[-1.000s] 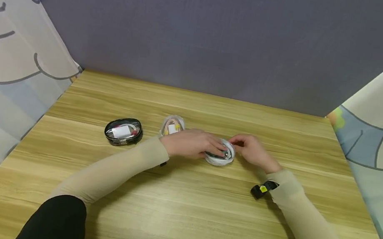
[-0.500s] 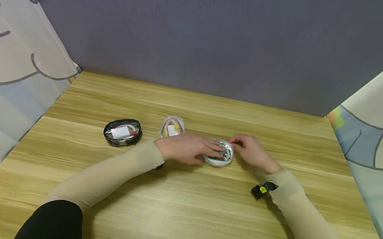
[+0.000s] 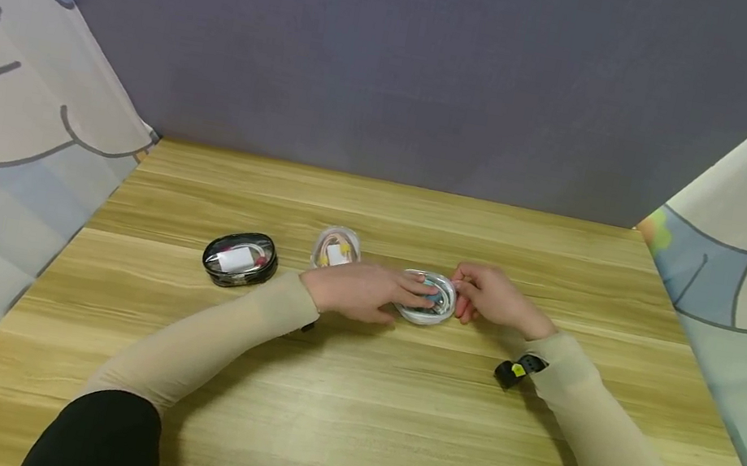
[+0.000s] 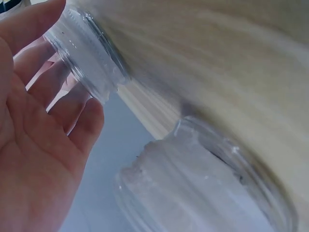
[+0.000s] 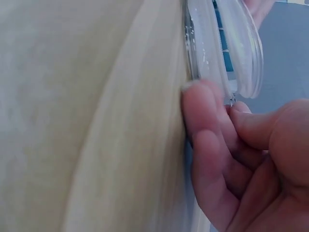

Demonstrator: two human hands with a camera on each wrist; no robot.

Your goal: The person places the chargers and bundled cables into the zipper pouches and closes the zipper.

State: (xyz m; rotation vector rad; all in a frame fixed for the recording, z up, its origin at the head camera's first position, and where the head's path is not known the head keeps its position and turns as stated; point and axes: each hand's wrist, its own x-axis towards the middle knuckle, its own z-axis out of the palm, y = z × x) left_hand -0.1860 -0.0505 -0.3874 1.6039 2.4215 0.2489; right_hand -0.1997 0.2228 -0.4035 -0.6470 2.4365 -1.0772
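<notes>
My left hand (image 3: 364, 289) lies with its fingers stretched flat over the top of a clear oval zip pouch (image 3: 446, 299). Through the plastic show a coiled white cable and something blue. At the pouch's right end, my right hand (image 3: 492, 296) pinches a small metal zipper pull (image 5: 232, 100) between thumb and forefinger. Seen from the right wrist, the pouch (image 5: 205, 43) stands partly unzipped, with blue inside the gap. The left wrist view shows the fingers (image 4: 58, 89) against the pouch's (image 4: 89, 53) side.
A second clear pouch (image 3: 327, 242), holding a pinkish cable and a white plug, lies behind my left wrist. Farther left sits a black-trimmed pouch (image 3: 255, 273) with a white charger. All rest on a wooden table (image 3: 342, 417) before a grey panel (image 3: 402, 65).
My left hand has shifted slightly left, baring more of the pouch's top. The right hand has moved a little right, and its lower fingers now reach down beside the pouch's end.
</notes>
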